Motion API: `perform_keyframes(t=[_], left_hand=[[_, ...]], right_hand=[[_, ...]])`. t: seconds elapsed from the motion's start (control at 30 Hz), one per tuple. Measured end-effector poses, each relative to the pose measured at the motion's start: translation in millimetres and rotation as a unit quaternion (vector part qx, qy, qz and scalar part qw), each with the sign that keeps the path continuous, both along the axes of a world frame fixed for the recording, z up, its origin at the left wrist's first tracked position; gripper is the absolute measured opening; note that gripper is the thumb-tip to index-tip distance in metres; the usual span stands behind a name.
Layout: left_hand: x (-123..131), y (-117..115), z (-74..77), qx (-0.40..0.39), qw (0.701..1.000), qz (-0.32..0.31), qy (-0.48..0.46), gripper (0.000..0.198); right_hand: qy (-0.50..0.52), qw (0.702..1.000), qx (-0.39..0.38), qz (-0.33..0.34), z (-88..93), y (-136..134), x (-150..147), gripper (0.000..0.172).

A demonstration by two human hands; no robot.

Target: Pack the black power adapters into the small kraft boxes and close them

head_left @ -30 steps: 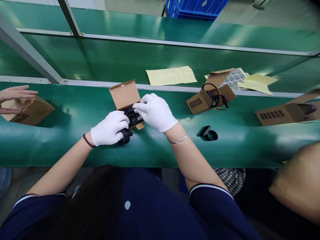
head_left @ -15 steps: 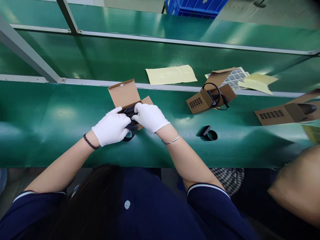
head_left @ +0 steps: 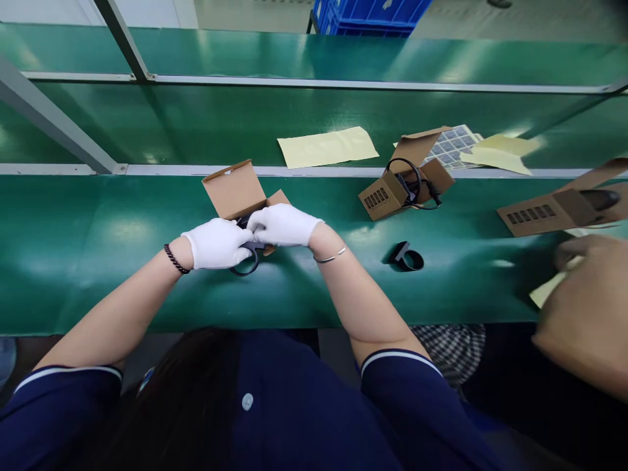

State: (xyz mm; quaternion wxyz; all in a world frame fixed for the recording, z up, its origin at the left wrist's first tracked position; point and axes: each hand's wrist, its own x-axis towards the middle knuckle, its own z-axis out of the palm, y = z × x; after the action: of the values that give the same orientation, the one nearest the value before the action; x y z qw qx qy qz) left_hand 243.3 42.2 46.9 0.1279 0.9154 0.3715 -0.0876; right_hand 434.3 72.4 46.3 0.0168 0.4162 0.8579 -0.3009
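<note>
My left hand (head_left: 218, 242) and my right hand (head_left: 282, 224), both in white gloves, meet over a small open cardboard box (head_left: 238, 190) on the green belt (head_left: 98, 261). Together the closed fingers grip a black device with a ring-shaped loop (head_left: 245, 267) that pokes out below the left hand. The box's lid flap stands up behind my hands. Most of the black device is hidden under the gloves.
A loose black ring part (head_left: 407, 257) lies on the belt to the right. Farther right sit an open box with a cable (head_left: 402, 186) and another box (head_left: 554, 210). Yellow paper (head_left: 326, 146) and a label sheet (head_left: 454, 144) lie behind. Another person's hand (head_left: 583, 307) intrudes at right.
The closed box and the other person's hand at far left have gone from view. My hands have drawn closer together over the black device. A hand has come in at the right.
</note>
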Motion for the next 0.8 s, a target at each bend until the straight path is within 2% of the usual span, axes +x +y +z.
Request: perform_keyframes(t=[0.07, 0.13, 0.23, 0.33, 0.4, 0.5, 0.6, 0.63, 0.7, 0.8], left_hand=[[5.8, -0.4, 0.1, 0.010, 0.998, 0.062, -0.003, 0.033], [11.6, -0.3, -0.3, 0.020, 0.992, 0.120, -0.021, 0.034], [14.6, -1.0, -2.3, 0.023, 0.982, 0.164, -0.086, 0.034], [6.1, -6.7, -9.1, 0.063, 0.963, 0.169, -0.200, 0.039], [-4.8, -17.0, -19.3, 0.126, 0.942, 0.181, -0.252, 0.042], [-20.2, -45.0, -44.9, 0.229, 0.895, 0.255, -0.284, 0.045], [-22.6, -78.0, -76.1, 0.252, 0.844, 0.337, -0.332, 0.055], [-19.6, -86.1, -85.3, 0.236, 0.839, 0.344, -0.349, 0.059], [-9.8, -92.7, -98.5, 0.212, 0.851, 0.309, -0.367, 0.070], [6.4, -79.0, -101.7, 0.231, 0.890, 0.218, -0.328, 0.075]], right_hand=[[0.122, 0.989, -0.073, -0.047, -1.4, 2.3, 12.4, 0.031], [0.187, 0.976, -0.091, -0.069, -3.6, 1.0, 21.5, 0.036], [0.167, 0.983, 0.007, -0.075, -4.8, -4.7, 24.1, 0.037], [0.090, 0.981, 0.108, -0.133, -2.8, -6.5, 17.4, 0.031], [0.037, 0.981, 0.141, -0.131, -2.5, -3.6, 11.3, 0.030], [-0.020, 0.979, 0.186, -0.076, -8.4, 3.6, 3.2, 0.029], [-0.059, 0.965, 0.249, -0.052, -19.8, 8.1, -2.3, 0.031], [-0.073, 0.962, 0.259, -0.050, -23.5, 8.2, -3.9, 0.031], [-0.098, 0.960, 0.259, -0.040, -28.8, 6.6, -7.3, 0.032], [-0.108, 0.962, 0.252, 0.009, -29.8, 1.5, -12.7, 0.035]])
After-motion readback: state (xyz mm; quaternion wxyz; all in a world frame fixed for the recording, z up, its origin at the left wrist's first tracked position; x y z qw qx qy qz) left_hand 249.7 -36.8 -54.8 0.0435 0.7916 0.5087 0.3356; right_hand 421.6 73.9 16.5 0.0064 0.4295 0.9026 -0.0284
